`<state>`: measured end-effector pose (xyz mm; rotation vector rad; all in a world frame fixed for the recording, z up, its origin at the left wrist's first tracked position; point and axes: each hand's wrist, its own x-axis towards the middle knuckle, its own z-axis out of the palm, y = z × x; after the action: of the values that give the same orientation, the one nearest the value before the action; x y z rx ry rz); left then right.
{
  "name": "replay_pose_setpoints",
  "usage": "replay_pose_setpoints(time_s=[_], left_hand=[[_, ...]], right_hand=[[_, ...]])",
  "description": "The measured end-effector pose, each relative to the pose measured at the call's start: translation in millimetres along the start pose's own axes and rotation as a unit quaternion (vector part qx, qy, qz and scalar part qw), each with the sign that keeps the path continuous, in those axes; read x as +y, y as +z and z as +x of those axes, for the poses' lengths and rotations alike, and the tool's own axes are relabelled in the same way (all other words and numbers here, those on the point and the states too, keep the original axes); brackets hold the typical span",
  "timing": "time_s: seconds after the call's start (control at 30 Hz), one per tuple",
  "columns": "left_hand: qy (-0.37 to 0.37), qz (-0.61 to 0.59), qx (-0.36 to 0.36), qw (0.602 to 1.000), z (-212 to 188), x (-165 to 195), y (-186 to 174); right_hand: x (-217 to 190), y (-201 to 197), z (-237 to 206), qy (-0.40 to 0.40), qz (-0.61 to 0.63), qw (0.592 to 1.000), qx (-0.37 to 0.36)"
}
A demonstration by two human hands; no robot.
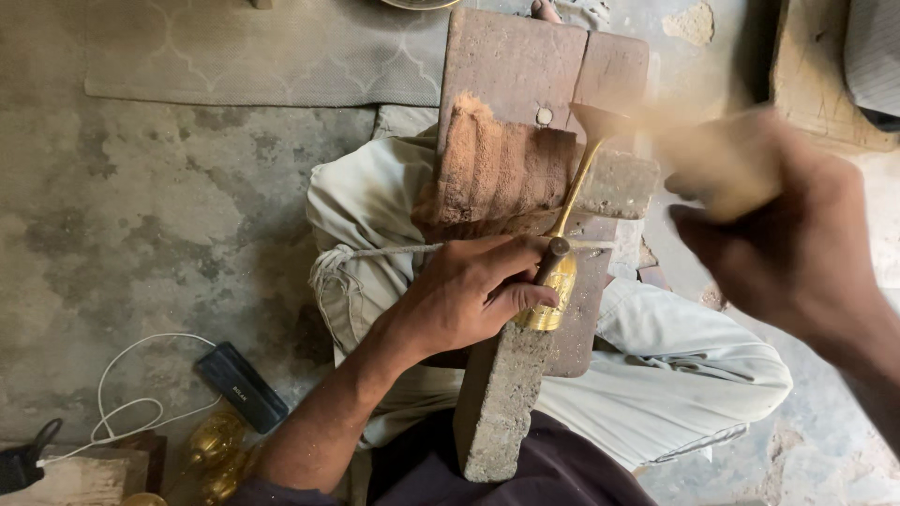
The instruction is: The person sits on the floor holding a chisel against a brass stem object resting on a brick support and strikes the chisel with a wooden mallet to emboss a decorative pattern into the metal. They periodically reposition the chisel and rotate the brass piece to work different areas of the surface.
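Left hand closed around the bulbous end of a brass piece — its thin stem runs up over the stone block on the lap. Right hand raised to its right, blurred — grip cannot be told.

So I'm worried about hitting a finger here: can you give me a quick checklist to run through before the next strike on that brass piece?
1. Left hand grips the brass piece at its bulbous end: ok.
2. Brass piece lies across the brick block: ok.
3. Left fingers are away from the flared far end: ok.
4. Right hand has firm hold of its tool: cannot tell, it is motion-blurred.
5. Where the blow would land: cannot tell, the tool head is a blur.
6. Black box and white cable on the floor lie away from the block: ok.
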<state>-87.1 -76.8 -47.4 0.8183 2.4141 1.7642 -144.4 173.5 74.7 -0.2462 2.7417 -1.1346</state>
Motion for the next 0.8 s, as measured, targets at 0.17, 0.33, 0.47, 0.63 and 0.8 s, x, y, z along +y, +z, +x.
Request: replay_pose_setpoints(time_s=[0.17,0.33,0.47,0.63,0.8], left_hand=[[0.007,0.002,-0.003,1.0,0,0,-2],[-0.008,-0.022,-0.008,1.0,-1,0,-1],[0.014,-0.029,0.012,0.999,-4,0,0],[-0.013,0.011,-0.01,1.0,-6,1,0],[0.007,-0.009,0.009,1.0,-6,9,0]], right_hand=[[-5,-2,2,-0.126,-0.317,0.939,-0.043],[-13,3,5,-0.006,-0.199,0.978,-0.068],[-13,2,0,-0.121,-0.297,0.945,-0.056],[-12,4,-13,-0.086,-0.172,0.981,-0.03],[-16,-3,-30,-0.059,-0.092,0.994,0.024]])
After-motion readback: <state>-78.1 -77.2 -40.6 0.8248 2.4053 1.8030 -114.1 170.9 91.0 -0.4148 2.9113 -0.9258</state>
